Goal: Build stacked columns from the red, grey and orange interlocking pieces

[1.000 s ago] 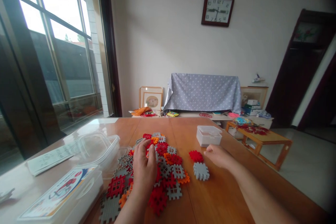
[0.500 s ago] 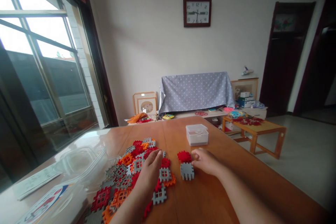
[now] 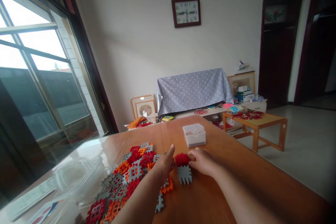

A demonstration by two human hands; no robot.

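Note:
My right hand (image 3: 201,161) pinches the right edge of a red toothed building tile (image 3: 181,159) on the table. Directly in front of that tile, on the near side, lies a solid grey toothed tile (image 3: 185,174). My left hand (image 3: 166,162) is just left of the red tile, its thumb raised and apart from the other fingers, which are partly hidden; I see nothing held in it. Under and beside my left forearm spreads a pile of red, orange and grey tiles (image 3: 134,172), some with window-like openings.
A small clear lidded box (image 3: 194,135) stands beyond the tiles on the wooden table (image 3: 210,201). Larger clear plastic containers (image 3: 76,173) and a paper booklet (image 3: 31,196) lie at the left. A low wooden stool-like table (image 3: 259,120) stands off to the right.
My left hand has moved right from over the pile toward the red tile. My right hand stays by the red tile. The camera view has tilted and shifted slightly.

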